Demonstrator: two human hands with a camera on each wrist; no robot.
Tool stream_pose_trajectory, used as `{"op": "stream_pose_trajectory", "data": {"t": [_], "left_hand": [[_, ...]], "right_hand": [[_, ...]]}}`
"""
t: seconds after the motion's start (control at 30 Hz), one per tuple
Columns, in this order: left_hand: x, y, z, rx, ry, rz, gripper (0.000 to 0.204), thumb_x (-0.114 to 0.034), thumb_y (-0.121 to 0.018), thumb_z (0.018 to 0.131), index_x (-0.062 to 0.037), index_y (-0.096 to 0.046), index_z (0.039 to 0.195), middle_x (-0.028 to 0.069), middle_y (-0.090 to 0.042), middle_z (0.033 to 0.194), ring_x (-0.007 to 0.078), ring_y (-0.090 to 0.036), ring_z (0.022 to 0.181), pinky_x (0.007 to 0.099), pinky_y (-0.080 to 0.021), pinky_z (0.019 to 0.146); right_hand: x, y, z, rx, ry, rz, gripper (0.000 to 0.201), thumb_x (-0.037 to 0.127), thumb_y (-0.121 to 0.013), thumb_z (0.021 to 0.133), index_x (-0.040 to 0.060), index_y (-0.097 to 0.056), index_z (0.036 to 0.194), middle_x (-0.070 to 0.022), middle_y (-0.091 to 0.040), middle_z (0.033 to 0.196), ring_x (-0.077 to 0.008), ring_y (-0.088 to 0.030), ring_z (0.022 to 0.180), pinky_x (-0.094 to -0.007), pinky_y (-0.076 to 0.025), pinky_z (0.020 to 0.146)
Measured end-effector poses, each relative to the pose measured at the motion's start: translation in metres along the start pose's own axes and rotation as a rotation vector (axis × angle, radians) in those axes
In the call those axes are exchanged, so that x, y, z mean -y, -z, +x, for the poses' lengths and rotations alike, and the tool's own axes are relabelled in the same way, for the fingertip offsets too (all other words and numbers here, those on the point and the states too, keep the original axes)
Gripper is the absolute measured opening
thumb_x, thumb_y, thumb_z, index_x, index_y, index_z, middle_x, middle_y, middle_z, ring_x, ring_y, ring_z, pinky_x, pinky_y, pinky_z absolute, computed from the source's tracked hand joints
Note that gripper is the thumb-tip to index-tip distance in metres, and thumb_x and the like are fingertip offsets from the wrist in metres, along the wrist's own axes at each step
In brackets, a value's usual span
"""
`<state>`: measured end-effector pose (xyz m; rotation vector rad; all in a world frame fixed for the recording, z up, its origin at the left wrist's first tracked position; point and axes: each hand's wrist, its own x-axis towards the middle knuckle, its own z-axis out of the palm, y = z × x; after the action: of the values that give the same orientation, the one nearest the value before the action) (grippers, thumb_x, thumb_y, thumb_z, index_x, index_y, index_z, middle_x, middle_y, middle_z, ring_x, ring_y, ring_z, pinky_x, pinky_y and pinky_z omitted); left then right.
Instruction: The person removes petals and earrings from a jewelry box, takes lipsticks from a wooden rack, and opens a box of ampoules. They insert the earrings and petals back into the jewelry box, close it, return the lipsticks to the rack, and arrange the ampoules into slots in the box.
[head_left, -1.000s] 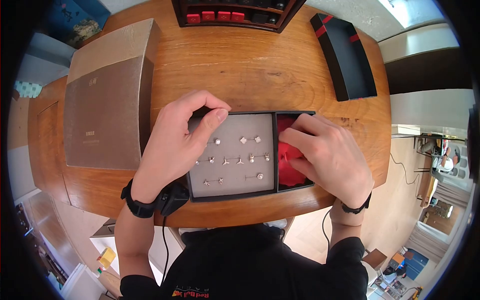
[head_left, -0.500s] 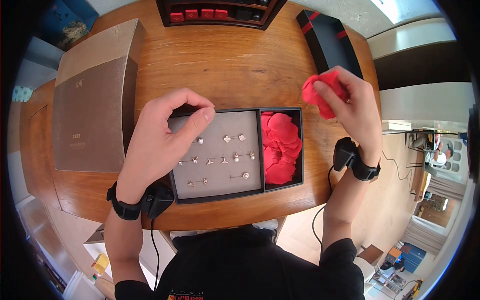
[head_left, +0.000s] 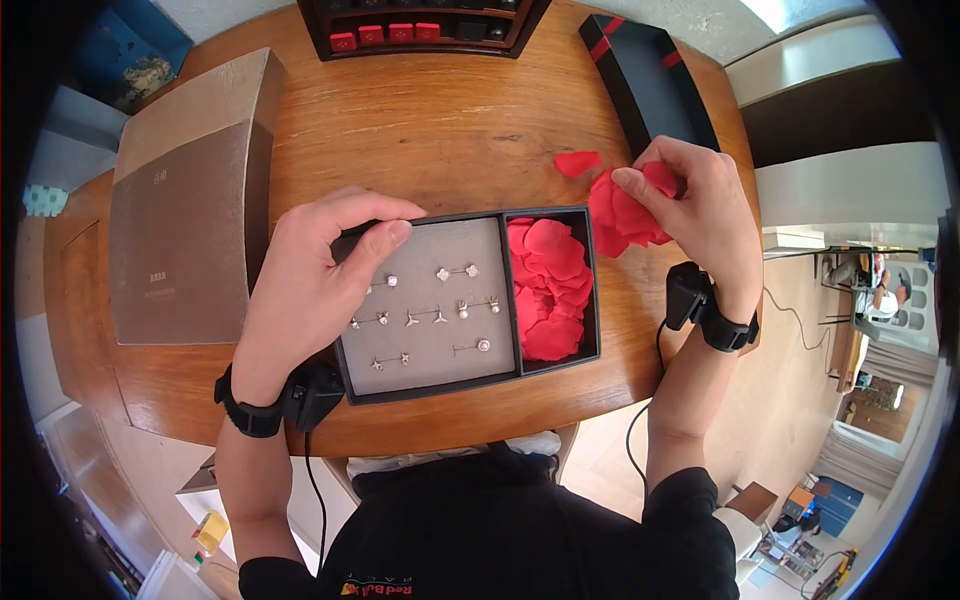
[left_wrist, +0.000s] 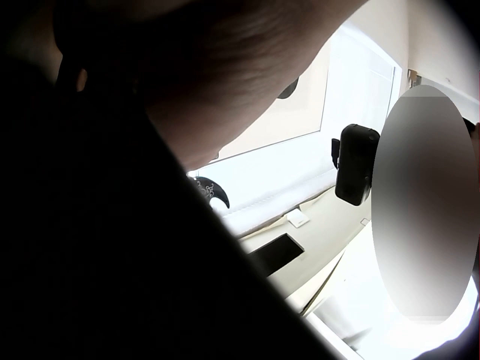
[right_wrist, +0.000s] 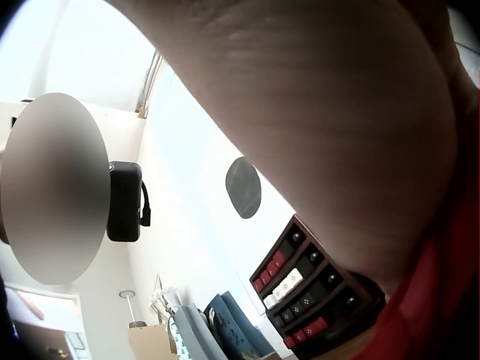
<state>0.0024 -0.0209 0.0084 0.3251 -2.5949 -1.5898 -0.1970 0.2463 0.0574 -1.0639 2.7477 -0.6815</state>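
Note:
A shallow black box (head_left: 510, 300) lies near the table's front edge. Its left part has a grey pad (head_left: 430, 345) with several pairs of earrings; its narrow right compartment holds red petals (head_left: 548, 285). My left hand (head_left: 315, 275) grips the box at its far left corner, thumb over the rim. Beyond the right compartment, my right hand (head_left: 705, 215) pinches a clump of red petals (head_left: 622, 215) between thumb and fingers, low over the table. A single petal (head_left: 577, 163) lies just left of that clump. Red also shows at the edge of the right wrist view.
A large brown box (head_left: 185, 230) stands at the left. At the back is a dark wooden rack (head_left: 430, 50) with small red and black pieces. An open black tray (head_left: 655, 95) with red bands sits at the back right, close behind my right hand.
My right hand has lifted a clump of red petals out of the compartment and carried it right, then lowered it toward the table. One petal has come loose. The left hand stays at the corner.

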Motion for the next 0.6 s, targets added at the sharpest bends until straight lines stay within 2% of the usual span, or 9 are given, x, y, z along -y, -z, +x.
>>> {"op": "stream_pose_trajectory", "data": {"t": [0.03, 0.17, 0.23, 0.3, 0.37, 0.43, 0.47, 0.53, 0.6], "left_hand": [[0.0, 0.0, 0.0, 0.0, -0.001, 0.001, 0.019, -0.013, -0.071, 0.101, 0.0015, -0.077, 0.113, 0.0083, -0.074, 0.094, 0.0145, -0.065, 0.087, 0.0278, -0.049, 0.081], [-0.001, -0.001, 0.0, -0.017, 0.004, -0.013, 0.019, -0.013, -0.07, 0.101, 0.0013, -0.077, 0.112, 0.0087, -0.075, 0.093, 0.0142, -0.066, 0.087, 0.0282, -0.05, 0.081], [-0.001, -0.002, 0.0, -0.025, 0.002, -0.005, 0.019, -0.013, -0.07, 0.101, 0.0012, -0.077, 0.112, 0.0088, -0.075, 0.093, 0.014, -0.066, 0.088, 0.0284, -0.05, 0.081], [0.004, -0.002, -0.001, -0.068, 0.005, -0.028, 0.02, -0.014, -0.07, 0.101, 0.0006, -0.076, 0.113, 0.0126, -0.076, 0.097, 0.021, -0.068, 0.088, 0.0319, -0.051, 0.08], [0.003, -0.001, 0.0, -0.062, 0.02, -0.026, 0.02, -0.014, -0.07, 0.101, 0.0008, -0.076, 0.113, 0.0124, -0.076, 0.098, 0.0206, -0.068, 0.089, 0.0319, -0.052, 0.081], [0.002, 0.0, 0.0, -0.057, 0.033, -0.023, 0.021, -0.015, -0.07, 0.101, 0.001, -0.076, 0.113, 0.0122, -0.076, 0.099, 0.0203, -0.068, 0.089, 0.0319, -0.052, 0.081], [0.003, -0.001, -0.001, -0.061, 0.027, -0.016, 0.021, -0.015, -0.069, 0.101, 0.0012, -0.076, 0.113, 0.0125, -0.076, 0.099, 0.0206, -0.069, 0.089, 0.032, -0.052, 0.081], [0.003, -0.001, -0.001, -0.063, 0.02, -0.011, 0.021, -0.015, -0.069, 0.101, 0.0013, -0.076, 0.113, 0.0128, -0.076, 0.099, 0.021, -0.069, 0.089, 0.0321, -0.052, 0.081], [0.003, 0.0, -0.001, -0.047, 0.016, -0.013, 0.02, -0.014, -0.068, 0.102, 0.0018, -0.076, 0.113, 0.0093, -0.077, 0.098, 0.0145, -0.067, 0.091, 0.0285, -0.051, 0.086]], "right_hand": [[0.002, 0.003, -0.001, 0.052, -0.027, -0.049, 0.031, 0.024, -0.08, 0.094, -0.0036, -0.071, 0.084, -0.0197, -0.068, 0.071, -0.0336, -0.066, 0.061, -0.0365, -0.051, 0.06], [0.001, 0.001, -0.001, 0.046, -0.095, -0.105, 0.035, 0.03, -0.081, 0.093, -0.0029, -0.073, 0.085, -0.0188, -0.067, 0.069, -0.0319, -0.066, 0.059, -0.0368, -0.052, 0.06], [-0.004, -0.001, -0.003, 0.086, -0.193, -0.132, 0.037, 0.034, -0.081, 0.093, -0.0022, -0.075, 0.088, -0.0174, -0.068, 0.067, -0.0302, -0.066, 0.058, -0.0381, -0.053, 0.061], [0.0, -0.001, -0.002, 0.059, -0.2, -0.134, 0.035, 0.033, -0.082, 0.092, -0.0012, -0.076, 0.093, -0.0165, -0.069, 0.071, -0.0298, -0.067, 0.061, -0.0386, -0.054, 0.062], [0.0, -0.001, -0.003, 0.033, -0.205, -0.136, 0.034, 0.032, -0.083, 0.091, -0.0002, -0.076, 0.097, -0.0157, -0.07, 0.075, -0.0293, -0.067, 0.064, -0.0392, -0.054, 0.063], [-0.004, -0.005, -0.006, -0.035, 0.081, -0.087, 0.031, 0.022, -0.086, 0.087, 0.0021, -0.075, 0.109, -0.0146, -0.069, 0.086, -0.0301, -0.069, 0.076, -0.0402, -0.057, 0.072], [-0.007, -0.008, -0.006, -0.036, 0.081, -0.087, 0.031, 0.022, -0.086, 0.087, 0.0021, -0.075, 0.109, -0.0146, -0.069, 0.086, -0.0301, -0.069, 0.076, -0.0402, -0.057, 0.072], [-0.013, -0.015, -0.006, 0.13, 0.155, -0.014, 0.042, 0.009, -0.09, 0.08, 0.0046, -0.074, 0.119, -0.0118, -0.068, 0.096, -0.0226, -0.07, 0.084, -0.035, -0.058, 0.076], [-0.016, -0.019, -0.003, 0.154, 0.136, -0.028, 0.043, 0.002, -0.089, 0.078, 0.005, -0.074, 0.119, -0.0125, -0.069, 0.098, -0.0239, -0.07, 0.083, -0.0356, -0.059, 0.078]]}}
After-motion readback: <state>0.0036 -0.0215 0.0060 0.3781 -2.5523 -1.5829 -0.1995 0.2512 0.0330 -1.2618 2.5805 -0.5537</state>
